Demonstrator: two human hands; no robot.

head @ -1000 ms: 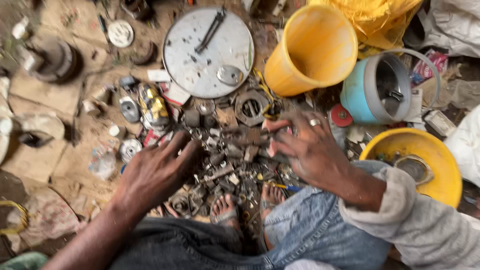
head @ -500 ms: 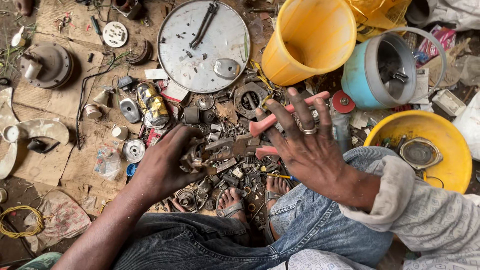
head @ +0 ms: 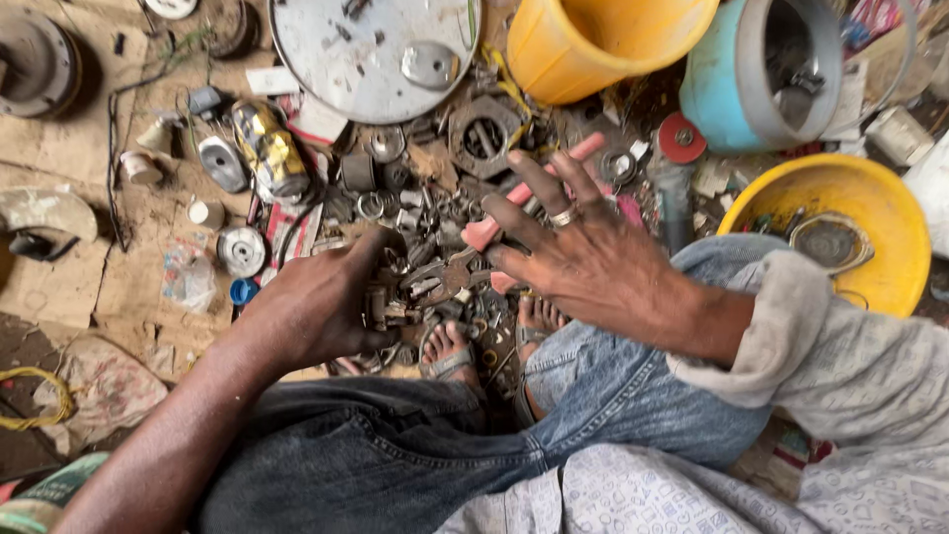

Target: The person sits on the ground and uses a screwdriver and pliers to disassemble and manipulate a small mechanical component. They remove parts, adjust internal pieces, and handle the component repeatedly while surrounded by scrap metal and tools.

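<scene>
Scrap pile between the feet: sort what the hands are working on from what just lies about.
In hand:
left hand gripping small metal parts
right hand on the pink-handled pliers

Lying about:
yellow bucket
yellow bowl
blue container
round metal lid
crushed can

Head view; straight down; close

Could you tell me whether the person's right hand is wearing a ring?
Yes, a silver-coloured ring sits on one finger of the right hand, which is spread over the pink-handled pliers.
</scene>
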